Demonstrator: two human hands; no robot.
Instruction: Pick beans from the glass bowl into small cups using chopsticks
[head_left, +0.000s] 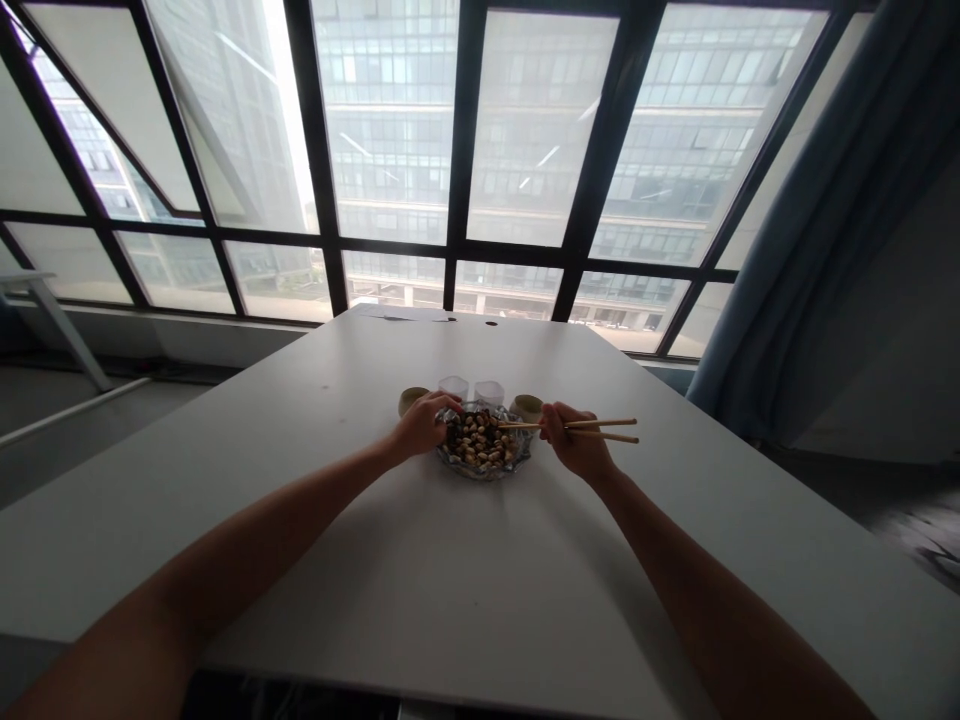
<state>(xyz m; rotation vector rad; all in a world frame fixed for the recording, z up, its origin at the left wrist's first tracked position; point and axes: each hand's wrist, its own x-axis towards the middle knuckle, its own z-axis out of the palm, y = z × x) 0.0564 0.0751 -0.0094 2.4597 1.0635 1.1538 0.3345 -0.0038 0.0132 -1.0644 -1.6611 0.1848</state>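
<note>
Nuts [480, 440], pale and mixed with small dark pieces, lie heaped in a clear glass bowl at the middle of a white table [450, 580]. Closest to the viewer, dark items, too dim to make out, show beneath the table's near edge, and two bare forearms reach in over the tabletop from either side. The glass bowl [480, 473] has a wavy rim and stands upright between the hands. On its left side, the left hand [422, 425] grasps the rim, a fingertip over the edge. At the other side, the right hand [574, 440] is clenched around a pair of wooden chopsticks [600, 423], held almost level, their thick ends sticking out to the right and their tips among the nuts. Whether the tips pinch a nut is too small to tell.

Just behind the bowl, four small vessels form a row: an olive cup [413, 399] partly behind the left hand, two translucent cups [489, 393] side by side, and a second olive cup [528, 406] near the right hand. At the table's far end lies a white sheet [405, 313]. A blue curtain [817, 210] hangs on the right. Beyond, black-framed windows [457, 150] face a pale, many-storeyed building.
</note>
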